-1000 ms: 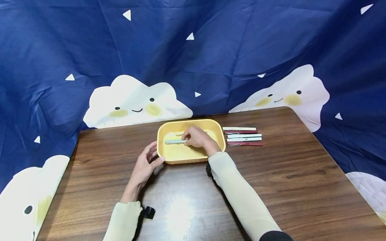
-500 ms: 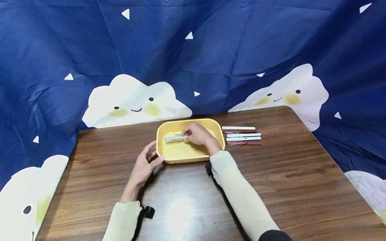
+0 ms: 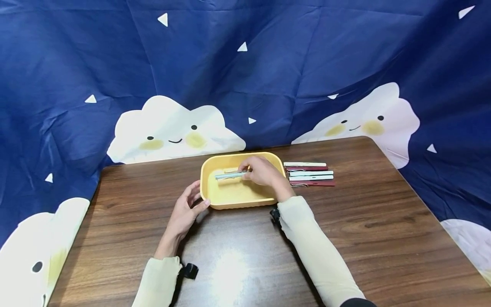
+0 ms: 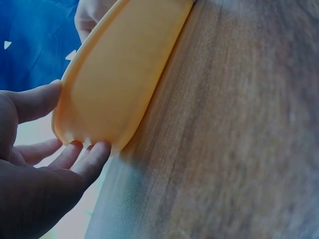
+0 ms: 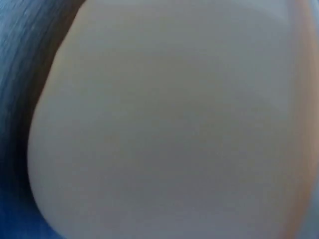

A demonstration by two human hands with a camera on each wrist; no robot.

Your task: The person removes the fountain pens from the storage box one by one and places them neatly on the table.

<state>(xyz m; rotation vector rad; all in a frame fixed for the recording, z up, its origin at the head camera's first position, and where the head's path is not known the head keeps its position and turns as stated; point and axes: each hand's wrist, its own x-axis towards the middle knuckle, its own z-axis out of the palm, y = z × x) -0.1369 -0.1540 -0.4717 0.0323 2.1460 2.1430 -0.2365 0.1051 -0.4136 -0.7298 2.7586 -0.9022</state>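
In the head view a yellow plastic box [image 3: 234,199] rests on the wooden table. My left hand [image 3: 184,213] holds its left end, thumb at the near corner and fingers against the end wall. The left wrist view shows that hand [image 4: 50,159] with fingertips on the box [image 4: 114,74]. Inside the box, my right hand [image 3: 261,171] pinches a light blue pen [image 3: 226,175] with a metal clip, near its right end. Behind it lies a slim yellowish thing, partly hidden. The right wrist view is filled by a blurred pale surface.
Just right of the box, several pens lie in a row: white pens [image 3: 304,164], dark red pens [image 3: 320,183] and a pale one. The brown wooden table [image 3: 383,221] meets a dark blue cloth [image 3: 268,64] with cloud prints at its back edge.
My right hand has moved a little to the right inside the box, with the light blue pen in its fingers. The left hand keeps its place on the box.
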